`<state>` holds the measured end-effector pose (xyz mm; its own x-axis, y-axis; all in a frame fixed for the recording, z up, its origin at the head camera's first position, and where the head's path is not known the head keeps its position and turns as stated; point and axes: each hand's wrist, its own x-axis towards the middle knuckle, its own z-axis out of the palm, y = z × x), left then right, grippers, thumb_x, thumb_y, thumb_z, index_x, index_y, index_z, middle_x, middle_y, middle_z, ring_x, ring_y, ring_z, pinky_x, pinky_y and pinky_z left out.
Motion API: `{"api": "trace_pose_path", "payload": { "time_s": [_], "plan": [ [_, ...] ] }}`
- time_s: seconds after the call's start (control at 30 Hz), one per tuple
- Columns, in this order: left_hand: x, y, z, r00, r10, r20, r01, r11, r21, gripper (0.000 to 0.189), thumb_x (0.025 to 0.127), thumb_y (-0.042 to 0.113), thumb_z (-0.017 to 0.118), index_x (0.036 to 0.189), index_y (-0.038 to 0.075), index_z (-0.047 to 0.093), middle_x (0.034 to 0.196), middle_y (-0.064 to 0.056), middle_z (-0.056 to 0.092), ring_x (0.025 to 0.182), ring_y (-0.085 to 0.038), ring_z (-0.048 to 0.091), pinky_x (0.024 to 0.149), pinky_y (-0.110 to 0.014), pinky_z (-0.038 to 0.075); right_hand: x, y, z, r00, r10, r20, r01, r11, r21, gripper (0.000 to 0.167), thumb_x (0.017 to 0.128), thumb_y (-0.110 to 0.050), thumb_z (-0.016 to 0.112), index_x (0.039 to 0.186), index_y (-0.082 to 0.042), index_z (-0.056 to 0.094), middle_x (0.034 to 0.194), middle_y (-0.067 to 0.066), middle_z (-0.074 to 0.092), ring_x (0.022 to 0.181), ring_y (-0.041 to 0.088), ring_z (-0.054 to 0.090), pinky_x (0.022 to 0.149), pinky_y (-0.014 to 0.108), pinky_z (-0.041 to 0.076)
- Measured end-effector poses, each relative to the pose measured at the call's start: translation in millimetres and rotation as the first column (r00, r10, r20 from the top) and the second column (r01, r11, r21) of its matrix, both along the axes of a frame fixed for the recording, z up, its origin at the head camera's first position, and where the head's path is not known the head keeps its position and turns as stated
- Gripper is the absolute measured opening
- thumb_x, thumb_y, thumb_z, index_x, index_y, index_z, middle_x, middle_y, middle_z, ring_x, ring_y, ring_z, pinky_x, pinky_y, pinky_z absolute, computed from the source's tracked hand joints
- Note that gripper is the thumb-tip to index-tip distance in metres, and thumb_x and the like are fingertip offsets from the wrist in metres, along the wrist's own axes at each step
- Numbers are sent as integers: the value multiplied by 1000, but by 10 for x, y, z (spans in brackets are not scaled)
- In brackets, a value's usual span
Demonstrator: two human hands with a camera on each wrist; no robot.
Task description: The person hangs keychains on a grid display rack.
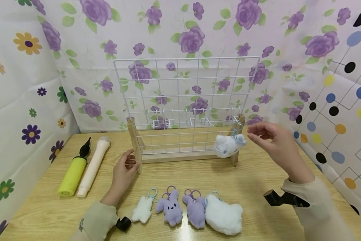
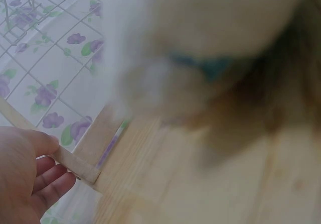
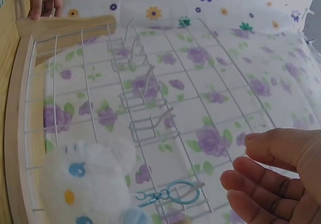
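A white cat plush keychain [image 1: 225, 146] with blue eyes and a yellow nose hangs by its blue ring [image 3: 183, 192] from a hook at the right of the white wire grid rack [image 1: 187, 95]. My right hand [image 1: 272, 142] is beside it, apart from it, fingers loosely bent with nothing between them. My left hand [image 1: 124, 172] holds the rack's left wooden foot [image 2: 75, 163] between thumb and fingers. Along the front of the table lie a small white plush [image 1: 142, 210], two purple plush keychains [image 1: 171, 209], [image 1: 195, 211] and a larger white plush [image 1: 223, 214].
Several white hooks [image 1: 190, 122] hang across the grid. At the left of the table [image 1: 258, 214] lie a yellow-green hand pump [image 1: 73, 175] with a black nozzle and a cream tube-shaped stick [image 1: 93, 167]. Patterned cloths [image 1: 93, 77] stand behind and on both sides.
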<state>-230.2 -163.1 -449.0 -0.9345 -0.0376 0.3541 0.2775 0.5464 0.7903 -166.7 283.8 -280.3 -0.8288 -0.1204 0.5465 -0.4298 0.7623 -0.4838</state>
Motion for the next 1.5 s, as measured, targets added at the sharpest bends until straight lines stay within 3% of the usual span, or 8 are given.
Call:
{"api": "trace_pose_path", "payload": {
  "time_s": [0.17, 0.33, 0.5, 0.87, 1.27, 1.5],
  "plan": [
    [-5, 2, 20, 1000, -4, 3, 4, 1000, 0, 51, 87, 0, 67, 135, -1, 47, 111, -21, 62, 97, -31, 63, 77, -11, 49, 69, -58, -74, 996, 60, -73, -61, 998, -8, 14, 86, -6, 71, 100, -6, 70, 90, 4, 71, 74, -9, 57, 66, 6, 48],
    [-6, -1, 15, 1000, -8, 3, 8, 1000, -2, 51, 87, 0, 67, 135, -1, 46, 110, -22, 62, 97, -32, 63, 77, -10, 49, 137, -106, -181, 991, 109, -80, -109, 994, 1, 19, 82, 1, 72, 99, -6, 69, 90, 2, 71, 76, -8, 58, 67, 7, 49],
    [0, -7, 6, 1000, -8, 2, 8, 1000, -3, 52, 87, 0, 67, 135, -1, 46, 110, -22, 62, 97, -32, 63, 77, -13, 50, 197, -140, -292, 990, 142, -21, -142, 990, 16, 19, 84, -2, 71, 101, -9, 69, 93, -1, 70, 78, -6, 59, 68, 10, 50],
    [5, -10, 7, 1000, -1, 2, 1, 1000, -3, 51, 87, 0, 67, 134, -1, 47, 110, -22, 62, 96, -32, 63, 77, -12, 50, 281, -206, -576, 970, 227, 84, -222, 973, -67, 19, 86, -4, 70, 101, -15, 69, 95, -1, 71, 79, -2, 61, 67, 18, 54],
    [7, 8, 22, 1000, -3, 2, 3, 1000, 3, 51, 88, 1, 66, 135, 0, 47, 111, -21, 62, 97, -31, 63, 76, -8, 47, 251, -254, -1001, 928, 306, 214, -290, 952, -103, 14, 87, -8, 69, 100, -13, 68, 91, 2, 70, 79, -3, 61, 64, 22, 54],
    [16, 11, 28, 1000, -5, 28, 4, 1000, 11, 51, 88, 1, 66, 136, 0, 46, 112, -21, 62, 98, -30, 62, 77, -9, 47, 227, -315, -1193, 880, 338, 333, -328, 941, -88, 14, 88, -11, 69, 101, -6, 68, 96, 11, 70, 80, -2, 61, 65, 21, 53]
  ]
}}
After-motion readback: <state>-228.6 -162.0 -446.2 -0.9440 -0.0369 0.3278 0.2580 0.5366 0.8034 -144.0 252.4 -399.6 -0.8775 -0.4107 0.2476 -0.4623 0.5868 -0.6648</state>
